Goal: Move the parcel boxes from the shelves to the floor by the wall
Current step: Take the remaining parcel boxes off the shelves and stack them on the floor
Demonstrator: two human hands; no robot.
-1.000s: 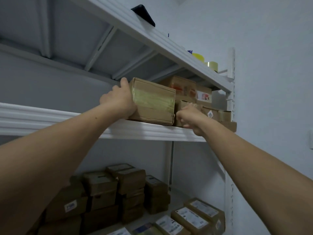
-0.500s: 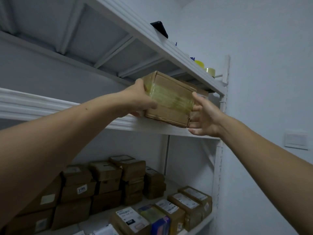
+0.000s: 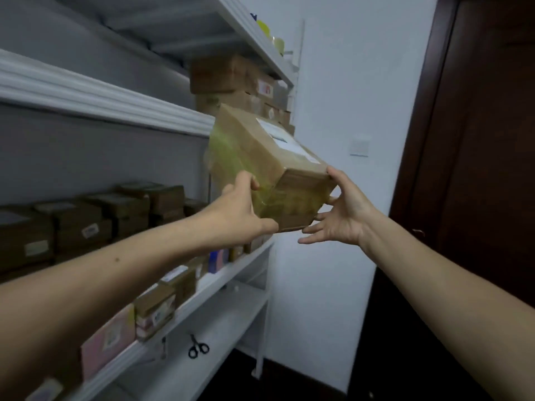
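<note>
While my left hand (image 3: 240, 209) grips the tape-glossed lower edge of the cardboard box (image 3: 260, 151), thumb curled over it, my right hand (image 3: 341, 218) braces the blunt end with fingers (image 3: 318, 238) spread nearly straight. Tilted, rectangular, white label (image 3: 285, 138) up, the box hangs in the air just off the ribbed white shelf (image 3: 115, 99).
</note>
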